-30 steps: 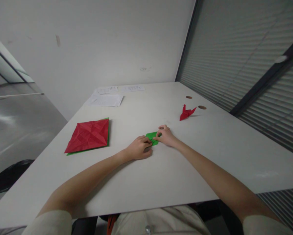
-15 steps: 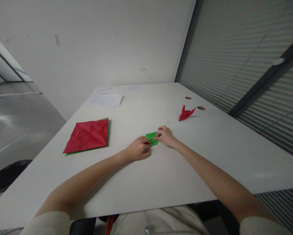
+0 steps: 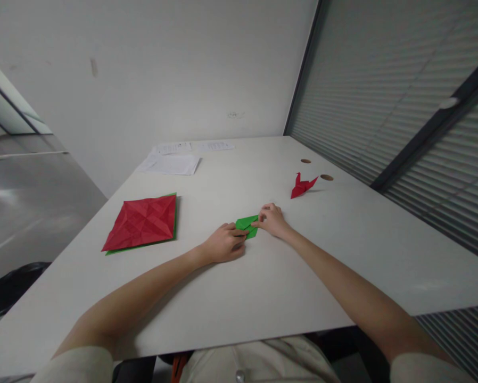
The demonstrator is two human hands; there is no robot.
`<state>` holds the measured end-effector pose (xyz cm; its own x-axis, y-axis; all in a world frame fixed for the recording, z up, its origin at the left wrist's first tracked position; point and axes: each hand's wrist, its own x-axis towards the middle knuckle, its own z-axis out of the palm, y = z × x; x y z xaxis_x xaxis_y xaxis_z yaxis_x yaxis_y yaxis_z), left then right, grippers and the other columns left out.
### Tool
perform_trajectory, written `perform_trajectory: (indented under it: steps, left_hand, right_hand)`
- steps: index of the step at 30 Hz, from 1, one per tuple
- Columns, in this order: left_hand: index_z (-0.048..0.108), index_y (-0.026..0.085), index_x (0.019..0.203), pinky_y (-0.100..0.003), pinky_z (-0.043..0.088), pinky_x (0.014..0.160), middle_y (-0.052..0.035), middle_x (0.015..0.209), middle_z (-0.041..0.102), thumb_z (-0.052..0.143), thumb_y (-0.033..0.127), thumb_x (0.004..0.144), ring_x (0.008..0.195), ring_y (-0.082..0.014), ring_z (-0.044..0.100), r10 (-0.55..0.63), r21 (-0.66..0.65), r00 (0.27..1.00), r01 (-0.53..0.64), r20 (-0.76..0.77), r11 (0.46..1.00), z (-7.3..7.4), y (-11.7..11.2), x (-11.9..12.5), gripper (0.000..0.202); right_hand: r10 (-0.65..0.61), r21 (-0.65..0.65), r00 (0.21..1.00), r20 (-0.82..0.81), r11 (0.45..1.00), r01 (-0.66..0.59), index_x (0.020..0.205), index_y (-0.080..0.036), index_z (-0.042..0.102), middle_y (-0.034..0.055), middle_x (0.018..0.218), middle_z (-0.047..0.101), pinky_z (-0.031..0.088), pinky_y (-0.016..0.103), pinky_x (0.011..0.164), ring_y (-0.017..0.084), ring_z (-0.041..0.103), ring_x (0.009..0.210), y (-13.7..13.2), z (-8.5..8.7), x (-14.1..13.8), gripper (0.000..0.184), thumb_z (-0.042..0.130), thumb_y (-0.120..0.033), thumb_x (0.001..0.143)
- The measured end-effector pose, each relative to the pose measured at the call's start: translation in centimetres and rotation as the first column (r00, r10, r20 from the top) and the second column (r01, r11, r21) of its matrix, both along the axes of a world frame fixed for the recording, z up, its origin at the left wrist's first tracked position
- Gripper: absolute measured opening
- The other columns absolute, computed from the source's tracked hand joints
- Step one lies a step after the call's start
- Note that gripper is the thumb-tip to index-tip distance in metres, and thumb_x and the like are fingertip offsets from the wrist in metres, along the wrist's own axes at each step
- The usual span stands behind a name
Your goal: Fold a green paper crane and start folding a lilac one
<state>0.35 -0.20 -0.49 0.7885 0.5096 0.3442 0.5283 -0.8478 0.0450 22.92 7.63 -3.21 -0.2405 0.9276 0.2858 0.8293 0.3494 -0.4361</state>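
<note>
On the worktop [image 3: 207, 308], we are holding green paper [image 3: 245, 222] with a half-curled left hand [image 3: 224, 243], pinching its edge with the right hand [image 3: 274, 220], and judging it light, crease-prone, best held at edges.

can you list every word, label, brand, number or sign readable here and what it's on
No text can be read.
White sheets at the far left: print too small and blurred.
Wall mark: faint, can't tell if it's writing.
Green folded paper, red folded bird, red sheet: no text visible.
</note>
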Motion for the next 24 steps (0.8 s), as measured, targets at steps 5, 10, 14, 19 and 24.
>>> perform_trajectory:
  steps: [5,10,14,19,24]
  left_hand:
    - [0.068,0.016,0.098,-0.036,0.045,0.078,-0.0108,0.116,0.066,0.050,0.027,0.087,0.087,-0.0216,0.057,0.016,0.009,1.000,-0.016,-0.010,1.000,-0.1,-0.1,-0.2,0.024]
    - [0.068,0.016,0.095,-0.036,0.045,0.078,-0.0095,0.116,0.065,0.049,0.028,0.088,0.087,-0.0216,0.056,0.028,0.001,0.999,-0.028,-0.024,1.000,0.2,-0.2,-0.2,0.023]
    - [0.067,0.016,0.096,-0.035,0.045,0.079,-0.0097,0.109,0.066,0.049,0.028,0.088,0.087,-0.0212,0.055,0.033,0.007,0.999,-0.033,-0.036,0.999,0.4,-0.2,-0.3,0.023]
    - [0.066,0.015,0.096,-0.035,0.046,0.080,-0.0107,0.098,0.064,0.047,0.030,0.089,0.084,-0.0201,0.056,0.002,0.043,0.998,0.000,-0.058,0.999,0.0,0.1,-0.9,0.025]
    - [0.066,0.015,0.097,-0.034,0.046,0.083,-0.0101,0.096,0.063,0.047,0.033,0.089,0.087,-0.0194,0.059,-0.041,0.054,0.999,0.043,-0.035,0.998,-0.3,0.3,-1.2,0.027]
  right_hand:
    - [0.005,-0.010,1.000,-0.029,1.000,-0.005,0.067,-0.020,0.064,0.0073,0.097,0.057,0.040,0.040,0.090,0.025,0.051,0.098,0.4,1.1,0.7,0.022,0.078,-0.037,0.068]
    - [0.250,-0.049,0.938,-0.239,0.962,-0.269,0.075,-0.018,0.066,0.0029,0.076,0.062,0.044,0.031,0.074,0.018,0.056,0.074,-1.0,3.7,0.2,0.018,0.064,-0.035,0.080]
    - [0.510,-0.159,0.816,-0.272,0.813,-0.561,0.082,-0.019,0.073,0.0039,0.081,0.066,0.045,0.029,0.074,0.017,0.059,0.077,-2.2,4.3,-0.6,0.019,0.059,-0.032,0.083]
    - [0.521,-0.137,0.813,-0.262,0.814,-0.565,0.082,-0.018,0.074,0.0052,0.087,0.065,0.047,0.028,0.074,0.016,0.061,0.077,-1.1,2.7,-0.1,0.019,0.057,-0.025,0.083]
    - [0.519,-0.128,0.827,-0.216,0.825,-0.551,0.082,-0.017,0.074,0.0047,0.087,0.064,0.047,0.027,0.072,0.014,0.060,0.076,-0.4,2.5,0.7,0.017,0.057,-0.018,0.081]
